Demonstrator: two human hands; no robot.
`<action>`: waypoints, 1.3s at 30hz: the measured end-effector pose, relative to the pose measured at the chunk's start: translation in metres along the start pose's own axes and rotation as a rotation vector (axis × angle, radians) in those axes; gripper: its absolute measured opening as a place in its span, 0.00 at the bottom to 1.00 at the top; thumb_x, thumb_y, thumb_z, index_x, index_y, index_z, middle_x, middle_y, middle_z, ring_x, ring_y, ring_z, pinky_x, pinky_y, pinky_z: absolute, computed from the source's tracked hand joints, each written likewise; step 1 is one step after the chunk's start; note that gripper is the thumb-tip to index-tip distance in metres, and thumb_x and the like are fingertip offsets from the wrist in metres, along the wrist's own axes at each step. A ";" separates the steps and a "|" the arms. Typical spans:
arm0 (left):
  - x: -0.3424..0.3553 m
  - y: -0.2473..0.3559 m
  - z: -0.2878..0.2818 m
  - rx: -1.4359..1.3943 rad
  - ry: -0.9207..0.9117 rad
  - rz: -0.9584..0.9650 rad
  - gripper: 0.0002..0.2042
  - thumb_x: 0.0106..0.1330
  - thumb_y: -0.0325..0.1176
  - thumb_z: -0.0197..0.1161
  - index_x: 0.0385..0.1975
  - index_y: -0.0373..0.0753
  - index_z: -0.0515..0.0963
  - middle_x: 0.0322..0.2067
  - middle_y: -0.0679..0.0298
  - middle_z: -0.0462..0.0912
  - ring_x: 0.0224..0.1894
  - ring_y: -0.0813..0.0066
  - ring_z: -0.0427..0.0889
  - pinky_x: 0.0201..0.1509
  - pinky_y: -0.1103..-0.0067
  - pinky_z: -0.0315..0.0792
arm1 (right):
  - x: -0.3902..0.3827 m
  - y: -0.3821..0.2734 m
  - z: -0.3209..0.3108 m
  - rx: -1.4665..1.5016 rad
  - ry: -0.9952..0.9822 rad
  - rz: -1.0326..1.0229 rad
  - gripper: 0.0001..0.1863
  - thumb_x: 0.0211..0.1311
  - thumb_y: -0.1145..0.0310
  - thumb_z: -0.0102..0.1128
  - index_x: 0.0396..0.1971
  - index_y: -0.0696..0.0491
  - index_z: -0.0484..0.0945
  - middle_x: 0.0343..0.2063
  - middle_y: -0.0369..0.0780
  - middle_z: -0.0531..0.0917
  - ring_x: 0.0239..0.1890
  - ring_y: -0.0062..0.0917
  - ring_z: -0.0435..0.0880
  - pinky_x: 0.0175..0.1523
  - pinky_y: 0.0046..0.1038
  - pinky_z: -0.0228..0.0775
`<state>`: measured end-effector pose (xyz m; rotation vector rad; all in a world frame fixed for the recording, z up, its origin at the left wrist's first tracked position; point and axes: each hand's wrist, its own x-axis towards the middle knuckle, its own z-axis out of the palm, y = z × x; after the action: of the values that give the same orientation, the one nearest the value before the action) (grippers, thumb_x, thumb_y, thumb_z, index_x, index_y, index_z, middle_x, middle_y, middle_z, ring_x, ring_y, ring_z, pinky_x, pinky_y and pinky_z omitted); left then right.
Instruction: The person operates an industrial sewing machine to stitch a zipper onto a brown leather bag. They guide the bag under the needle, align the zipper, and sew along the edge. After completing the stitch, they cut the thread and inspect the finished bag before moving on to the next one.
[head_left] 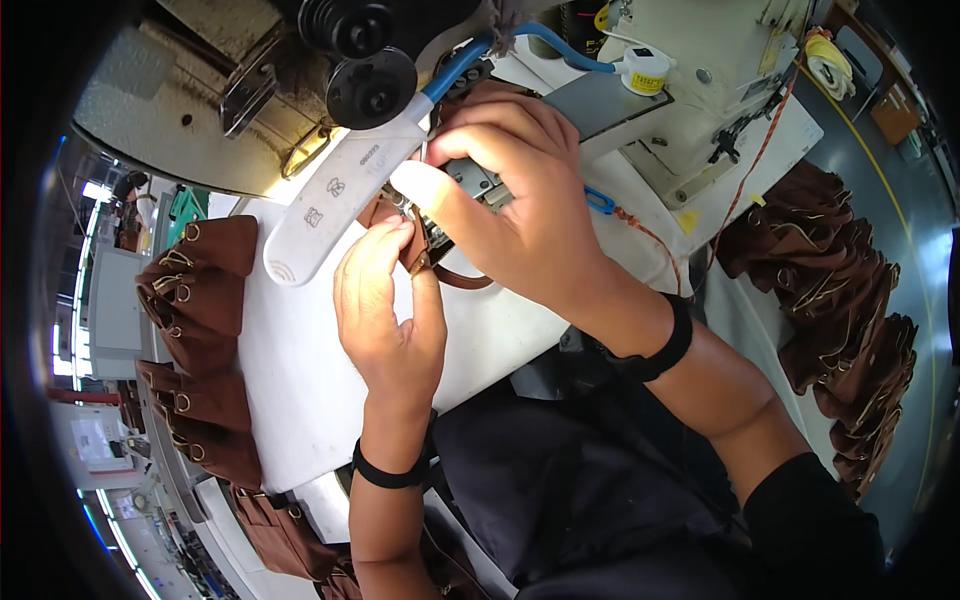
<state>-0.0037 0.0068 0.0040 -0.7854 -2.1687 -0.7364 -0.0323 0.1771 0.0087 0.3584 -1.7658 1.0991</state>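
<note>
Both your hands are at the needle area of the cream-white industrial sewing machine (700, 60), far across the white table (300, 400). Your left hand (385, 300) has its grip closed, pinching the near edge of the small brown leather piece with a metal ring (418, 250), while your right hand (510, 190) curls over it from the far right, fingers pressed down on the same piece; how its grip stands underneath is hidden, so I cannot tell more than that it bears on the leather. The piece sits under the machine's foot, beside the white plastic guide arm with a blue handle (350, 190). Judging by the heaps, you are midway: a row of brown leather pieces with rings (195, 290) lies along the table's left edge, and a larger pile of brown leather pieces (840, 290) rests at the right, though which heap is finished I cannot tell.
</note>
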 end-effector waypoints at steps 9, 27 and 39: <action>0.000 0.006 0.006 -0.252 0.036 -0.270 0.10 0.71 0.18 0.64 0.49 0.30 0.82 0.49 0.52 0.87 0.53 0.65 0.87 0.54 0.72 0.83 | -0.011 0.004 0.008 -0.156 -0.014 -0.028 0.09 0.56 0.66 0.73 0.29 0.54 0.82 0.44 0.39 0.82 0.56 0.37 0.76 0.66 0.41 0.60; -0.012 -0.004 -0.005 -0.088 -0.003 0.017 0.15 0.62 0.17 0.70 0.49 0.32 0.85 0.50 0.51 0.87 0.53 0.53 0.86 0.59 0.66 0.79 | -0.025 -0.046 -0.018 0.736 -0.363 0.983 0.14 0.77 0.66 0.58 0.32 0.59 0.84 0.24 0.35 0.85 0.24 0.11 0.79 0.30 0.17 0.73; -0.022 0.002 0.008 -0.441 0.007 -0.329 0.19 0.65 0.18 0.68 0.56 0.35 0.78 0.60 0.52 0.80 0.62 0.60 0.81 0.66 0.65 0.78 | -0.031 -0.053 -0.016 1.060 -0.272 1.238 0.14 0.77 0.67 0.57 0.34 0.62 0.82 0.30 0.41 0.86 0.25 0.19 0.84 0.34 0.22 0.82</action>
<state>0.0069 0.0063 -0.0171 -0.6375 -2.1813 -1.4162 0.0265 0.1539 0.0106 -0.0437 -1.3872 2.9813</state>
